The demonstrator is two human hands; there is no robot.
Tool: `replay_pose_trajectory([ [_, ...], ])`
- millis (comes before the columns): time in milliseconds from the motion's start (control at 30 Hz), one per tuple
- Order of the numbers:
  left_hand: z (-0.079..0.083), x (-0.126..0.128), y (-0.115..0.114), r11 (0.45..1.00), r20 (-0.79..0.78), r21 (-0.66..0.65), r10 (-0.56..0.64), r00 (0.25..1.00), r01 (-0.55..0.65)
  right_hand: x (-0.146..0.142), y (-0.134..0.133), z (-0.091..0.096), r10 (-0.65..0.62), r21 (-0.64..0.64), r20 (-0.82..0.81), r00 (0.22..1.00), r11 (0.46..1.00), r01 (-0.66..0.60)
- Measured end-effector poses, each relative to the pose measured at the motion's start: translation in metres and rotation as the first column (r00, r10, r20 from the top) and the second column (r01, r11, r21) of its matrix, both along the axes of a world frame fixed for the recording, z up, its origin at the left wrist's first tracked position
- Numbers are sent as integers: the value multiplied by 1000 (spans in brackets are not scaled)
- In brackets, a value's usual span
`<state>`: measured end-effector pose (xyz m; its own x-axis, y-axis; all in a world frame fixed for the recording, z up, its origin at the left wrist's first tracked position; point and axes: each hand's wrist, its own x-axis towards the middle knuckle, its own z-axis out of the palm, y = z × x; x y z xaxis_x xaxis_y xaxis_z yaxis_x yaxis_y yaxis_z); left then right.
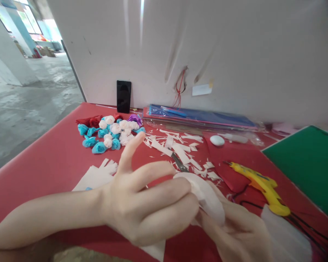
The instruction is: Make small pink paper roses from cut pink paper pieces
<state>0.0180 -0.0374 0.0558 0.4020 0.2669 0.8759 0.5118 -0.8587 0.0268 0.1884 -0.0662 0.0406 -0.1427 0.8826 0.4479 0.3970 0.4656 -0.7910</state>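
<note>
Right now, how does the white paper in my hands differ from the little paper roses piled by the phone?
The white paper is one curled piece, all white; the paper roses are many small tight rolls in blue, white, red and purple. The white paper is held between your left hand and right hand; the paper roses lie untouched on the red table. Both look like thin craft paper.

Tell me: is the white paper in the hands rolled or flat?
Rolled: the white paper curves into a rounded bundle held between the left hand and the right hand.
</note>
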Motion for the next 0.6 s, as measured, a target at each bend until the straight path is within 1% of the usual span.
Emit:
replay_pose_trajectory([
  [33, 1, -1, 1, 995, -30, 95, 6, 1000, -3, 1, 0, 0, -12, -42, -28, 1000, 999, 11],
  [100, 2, -2, 5, 980, -78, 197, 20, 997, -4, 2, 0, -2, -36, -124, -83, 996, 992, 26],
  [167, 2, -1, 8, 987, -82, 155, 53, 995, -39, 4, -1, -6, -51, -210, -141, 989, 978, 20],
  [233, 2, 1, 10, 997, -64, 52, 61, 996, -58, 5, -2, -9, -52, -289, -195, 979, 957, -7],
  [300, 2, 2, 10, 994, -36, -99, 38, 999, -42, 5, -2, -11, -60, -335, -241, 969, 942, -26],
  [400, 4, 3, 11, 957, 21, -290, -14, 1000, 19, 6, -1, -12, -70, -348, -266, 961, 937, -28],
  [500, 5, 3, 11, 887, 70, -448, -91, 993, 113, 6, 1, -10, -88, -304, -243, 966, 952, 10],
  [533, 6, 3, 11, 849, 93, -503, -132, 987, 161, 6, 1, -9, -92, -272, -225, 970, 962, 28],
  [600, 5, 5, 10, 744, 177, -606, -218, 960, 281, 6, 1, -7, -85, -173, -172, 982, 983, 54],
])
